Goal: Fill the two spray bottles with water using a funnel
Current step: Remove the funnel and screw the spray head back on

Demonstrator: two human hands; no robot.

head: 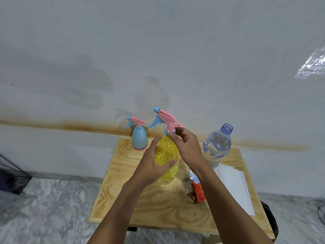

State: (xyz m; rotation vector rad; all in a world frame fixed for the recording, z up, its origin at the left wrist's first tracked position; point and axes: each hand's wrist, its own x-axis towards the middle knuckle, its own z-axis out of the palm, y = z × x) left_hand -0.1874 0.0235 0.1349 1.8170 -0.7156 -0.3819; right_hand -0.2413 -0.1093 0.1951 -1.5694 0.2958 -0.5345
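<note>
Bench (123,205) of pale plywood against a stained grey wall. Yellow spray bottle (167,155) stands near the bench middle, upright, slightly lifted or resting — cannot tell. Left hand (153,166) wraps its body, thumb across the front. Right hand (186,147) grips the collar just under the pink trigger head (167,118), fingers closed around the neck. Blue spray bottle (139,138) stands at the far left corner, trigger head on, untouched. Clear water bottle (217,145), cap off, stands to the right, beside a white sheet (235,187). Orange funnel (198,191) lies on the bench under the right forearm.
</note>
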